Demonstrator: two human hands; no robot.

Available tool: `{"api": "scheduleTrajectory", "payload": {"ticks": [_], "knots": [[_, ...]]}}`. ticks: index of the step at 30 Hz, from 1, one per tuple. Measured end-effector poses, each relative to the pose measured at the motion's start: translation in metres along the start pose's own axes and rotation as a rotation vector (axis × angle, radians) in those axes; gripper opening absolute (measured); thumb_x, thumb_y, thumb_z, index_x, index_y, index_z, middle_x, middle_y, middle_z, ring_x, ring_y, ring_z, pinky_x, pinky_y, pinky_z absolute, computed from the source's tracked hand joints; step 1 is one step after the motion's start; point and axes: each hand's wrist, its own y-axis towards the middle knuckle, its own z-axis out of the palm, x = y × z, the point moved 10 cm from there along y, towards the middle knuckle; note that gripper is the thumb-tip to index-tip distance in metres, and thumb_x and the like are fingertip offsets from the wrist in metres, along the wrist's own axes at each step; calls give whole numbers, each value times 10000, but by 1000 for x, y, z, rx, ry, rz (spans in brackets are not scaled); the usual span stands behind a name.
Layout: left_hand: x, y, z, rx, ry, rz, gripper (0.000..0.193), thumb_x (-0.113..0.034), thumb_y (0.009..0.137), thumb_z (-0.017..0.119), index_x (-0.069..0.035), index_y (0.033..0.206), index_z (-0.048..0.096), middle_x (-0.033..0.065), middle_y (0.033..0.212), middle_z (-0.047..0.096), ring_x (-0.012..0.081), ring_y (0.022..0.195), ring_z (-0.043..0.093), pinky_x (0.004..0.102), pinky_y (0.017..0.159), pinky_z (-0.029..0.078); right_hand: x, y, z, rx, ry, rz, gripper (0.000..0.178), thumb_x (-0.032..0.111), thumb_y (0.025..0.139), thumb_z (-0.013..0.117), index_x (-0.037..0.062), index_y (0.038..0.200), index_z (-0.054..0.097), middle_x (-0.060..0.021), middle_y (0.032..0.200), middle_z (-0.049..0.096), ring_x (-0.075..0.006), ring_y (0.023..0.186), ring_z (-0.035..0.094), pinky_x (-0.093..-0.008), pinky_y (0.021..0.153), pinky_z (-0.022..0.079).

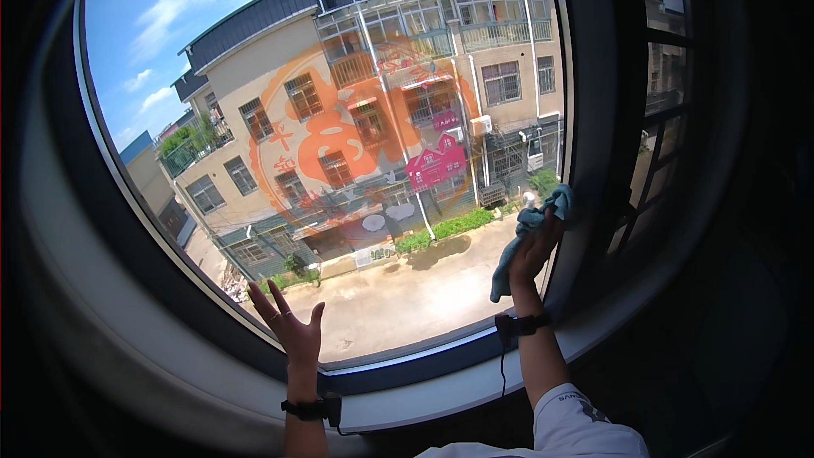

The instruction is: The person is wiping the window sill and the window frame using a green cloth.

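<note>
My right hand point(536, 248) grips a teal cloth point(507, 267) at the lower right part of a large window pane point(407, 309). The cloth is bunched above the fingers, close to the dark frame, and one end hangs down on the left of the hand. Part of my right fingers is hidden by the cloth. My left hand point(292, 328) is raised near the lower left of the pane, fingers spread and holding nothing. Whether it touches the glass I cannot tell. A round orange sticker point(326, 131) with a pink house shape point(438, 164) covers the middle of the pane.
A pale sill point(415, 407) runs below the dark window frame point(415, 377). To the right is a barred window section point(666, 110). Outside stand a beige building point(229, 76) and a paved yard. Dark bands with cords circle both wrists.
</note>
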Motion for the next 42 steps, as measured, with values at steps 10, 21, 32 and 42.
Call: {"api": "scheduleTrajectory", "payload": {"ticks": [10,21,32,42], "knots": [[13,-10,9,25,67,98,1119,-514,771,780,-163,1596,110,248,1631,-12,479,1494,25,630,1177,127,40,-31,3,-160,112,285,496,201,1060,389,2,1509,322,-248,1560,294,-413,1460,259,-500,1195,190],[2,-3,3,47,58,145,1092,-474,801,767,-163,1599,89,274,1624,-38,477,1498,-5,632,1178,95,-86,-169,-7,-214,152,488,600,439,1072,314,4,1483,347,-176,1544,344,-314,1440,320,-434,1185,230],[-44,-52,-14,161,-435,342,597,-74,880,631,-133,1437,425,215,1548,275,427,1454,264,568,1153,274,-6,-223,27,-105,25,560,534,301,1078,318,-1,1518,294,-232,1574,271,-377,1462,257,-485,1183,204],[45,-52,-72,106,-371,90,409,-26,887,605,-62,1288,534,201,1397,426,372,1299,448,486,1063,398,342,-195,84,368,131,-593,403,256,938,601,185,1335,579,-113,1521,420,-337,1379,407,-571,1081,291]]}}
